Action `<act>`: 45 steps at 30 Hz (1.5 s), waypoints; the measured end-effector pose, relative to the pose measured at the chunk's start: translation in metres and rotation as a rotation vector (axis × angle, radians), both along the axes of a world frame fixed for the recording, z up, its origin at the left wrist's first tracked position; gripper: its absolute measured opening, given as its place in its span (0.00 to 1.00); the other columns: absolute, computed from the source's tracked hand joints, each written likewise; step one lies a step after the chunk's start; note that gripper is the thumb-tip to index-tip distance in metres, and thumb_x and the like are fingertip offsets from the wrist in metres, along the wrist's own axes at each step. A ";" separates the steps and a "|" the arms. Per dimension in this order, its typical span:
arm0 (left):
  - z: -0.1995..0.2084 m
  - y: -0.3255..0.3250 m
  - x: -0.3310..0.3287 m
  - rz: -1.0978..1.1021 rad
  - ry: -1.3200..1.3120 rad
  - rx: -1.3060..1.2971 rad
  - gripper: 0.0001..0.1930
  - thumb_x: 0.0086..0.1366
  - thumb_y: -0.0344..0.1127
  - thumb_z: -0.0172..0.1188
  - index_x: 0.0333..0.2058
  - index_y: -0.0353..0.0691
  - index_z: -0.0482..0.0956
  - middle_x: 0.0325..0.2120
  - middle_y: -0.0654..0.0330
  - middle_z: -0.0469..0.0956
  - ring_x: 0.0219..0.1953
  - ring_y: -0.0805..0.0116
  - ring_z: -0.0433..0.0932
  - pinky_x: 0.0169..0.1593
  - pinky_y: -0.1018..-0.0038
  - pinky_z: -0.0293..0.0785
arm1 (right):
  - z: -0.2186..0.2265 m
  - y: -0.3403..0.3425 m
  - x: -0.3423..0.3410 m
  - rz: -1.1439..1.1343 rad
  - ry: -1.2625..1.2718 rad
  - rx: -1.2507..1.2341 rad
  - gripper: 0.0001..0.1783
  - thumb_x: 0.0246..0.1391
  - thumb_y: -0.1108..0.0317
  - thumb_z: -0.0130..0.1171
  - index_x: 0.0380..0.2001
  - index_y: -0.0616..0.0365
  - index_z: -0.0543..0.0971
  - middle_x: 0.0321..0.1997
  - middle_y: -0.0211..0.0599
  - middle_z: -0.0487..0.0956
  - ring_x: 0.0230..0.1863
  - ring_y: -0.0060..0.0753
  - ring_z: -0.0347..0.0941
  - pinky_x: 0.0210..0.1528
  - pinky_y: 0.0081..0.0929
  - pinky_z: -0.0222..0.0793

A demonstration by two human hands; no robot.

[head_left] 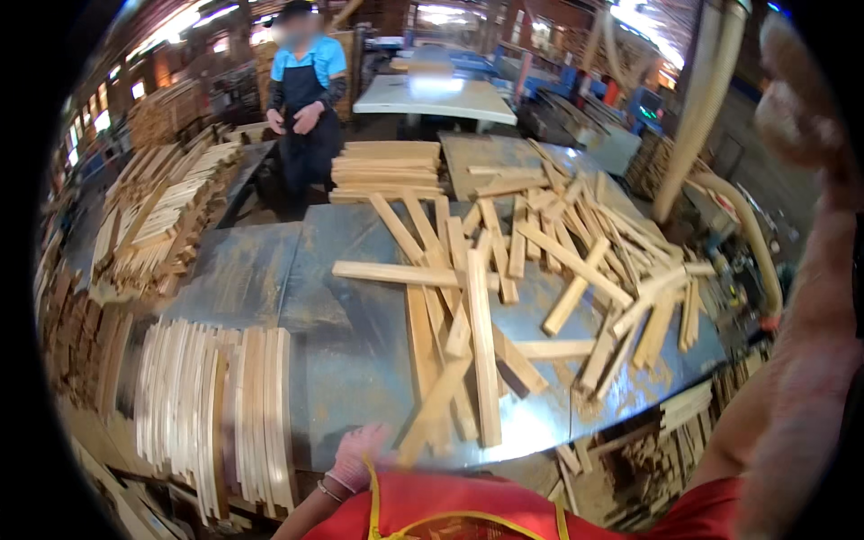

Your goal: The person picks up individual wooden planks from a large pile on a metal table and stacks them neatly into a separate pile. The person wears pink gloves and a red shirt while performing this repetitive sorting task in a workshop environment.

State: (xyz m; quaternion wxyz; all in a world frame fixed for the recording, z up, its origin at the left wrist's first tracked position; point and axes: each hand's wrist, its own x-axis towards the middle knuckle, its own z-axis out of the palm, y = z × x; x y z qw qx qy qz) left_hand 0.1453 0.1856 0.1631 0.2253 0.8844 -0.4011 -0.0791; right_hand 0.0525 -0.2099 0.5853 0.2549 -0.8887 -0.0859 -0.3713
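Near the front edge of the metal-topped table (333, 360), my left hand (358, 453) wears a pale glove, with a bracelet at the wrist. Its fingers look loosely stretched, and nothing shows in them. Just right of it, apart from the fingers, lies the slanted wooden strip (434, 409), blurred at its near end. A long strip (483, 351) lies lengthwise beyond that, across other pieces of the loose heap (576, 243). My right hand (801, 103) is raised high at the right rim, close to the camera and away from the wood. Blur hides its fingers.
A neat row of strips (211, 409) stands at the left front. Stacked strips (387, 169) lie at the table's far side, with more piles (166, 211) far left. A person in a dark apron (306, 90) stands beyond. A hose (751, 225) hangs right.
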 end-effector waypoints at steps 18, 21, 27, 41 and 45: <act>-0.029 -0.093 -0.051 0.496 0.529 0.248 0.46 0.66 0.60 0.60 0.76 0.50 0.53 0.51 0.33 0.81 0.50 0.31 0.83 0.51 0.47 0.80 | -0.474 0.000 0.113 -0.197 0.949 0.294 0.68 0.35 0.48 0.83 0.77 0.58 0.58 0.73 0.62 0.67 0.70 0.66 0.69 0.72 0.49 0.68; 0.046 -0.041 -0.055 0.431 0.561 0.300 0.44 0.66 0.55 0.64 0.75 0.49 0.55 0.51 0.39 0.82 0.49 0.37 0.85 0.51 0.49 0.81 | -0.475 0.011 0.090 -0.300 1.031 0.189 0.66 0.35 0.51 0.83 0.76 0.56 0.60 0.73 0.59 0.67 0.72 0.63 0.67 0.74 0.49 0.67; -0.010 0.108 -0.116 0.664 1.181 -0.733 0.35 0.66 0.36 0.71 0.70 0.45 0.70 0.50 0.65 0.82 0.53 0.72 0.80 0.56 0.71 0.79 | -0.462 0.059 0.078 -0.309 1.011 0.182 0.66 0.35 0.53 0.82 0.75 0.57 0.58 0.73 0.57 0.66 0.68 0.64 0.71 0.70 0.50 0.72; -0.034 0.044 -0.023 0.665 1.459 -1.096 0.18 0.66 0.30 0.67 0.54 0.38 0.77 0.38 0.61 0.82 0.40 0.67 0.84 0.42 0.69 0.83 | -0.398 0.220 0.060 0.133 1.226 0.442 0.52 0.46 0.50 0.73 0.70 0.67 0.65 0.60 0.62 0.79 0.62 0.62 0.77 0.68 0.48 0.70; -0.041 -0.001 0.019 0.844 1.253 -0.839 0.18 0.65 0.30 0.67 0.53 0.39 0.78 0.38 0.59 0.84 0.40 0.65 0.84 0.43 0.67 0.83 | -0.445 0.229 0.086 0.471 1.360 0.351 0.50 0.51 0.44 0.70 0.71 0.61 0.67 0.61 0.63 0.80 0.62 0.63 0.78 0.68 0.46 0.71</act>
